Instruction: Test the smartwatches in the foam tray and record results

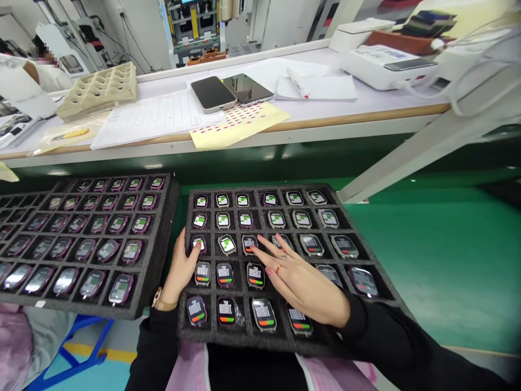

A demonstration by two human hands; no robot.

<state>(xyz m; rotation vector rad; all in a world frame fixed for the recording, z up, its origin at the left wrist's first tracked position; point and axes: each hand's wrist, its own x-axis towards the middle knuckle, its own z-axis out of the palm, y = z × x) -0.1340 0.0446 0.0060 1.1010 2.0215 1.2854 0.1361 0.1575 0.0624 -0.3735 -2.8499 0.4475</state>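
Note:
A black foam tray (240, 335) with rows of square smartwatch bodies lies in front of me. At its left edge my left hand (183, 266) wraps round the wall, fingers outside and mostly hidden, thumb tip over a smartwatch (198, 244) in the third row. My right hand (301, 282) is spread over the middle of the tray, a fingertip at the screen of another smartwatch (249, 245) and nothing held. Upper rows, such as one watch (222, 220), show white-and-green screens. Lower ones, like a watch (264, 315), show a grid with red and green bars. My right hand and forearm hide several compartments.
A second foam tray (140, 282) of purple-rimmed watches is on the left. The shelf (325, 114) beyond holds two phones (214, 93), papers (150, 122), a marker (298, 82), a beige moulded tray (101, 89) and a white device (386, 65). A slanted post (415, 136) stands right.

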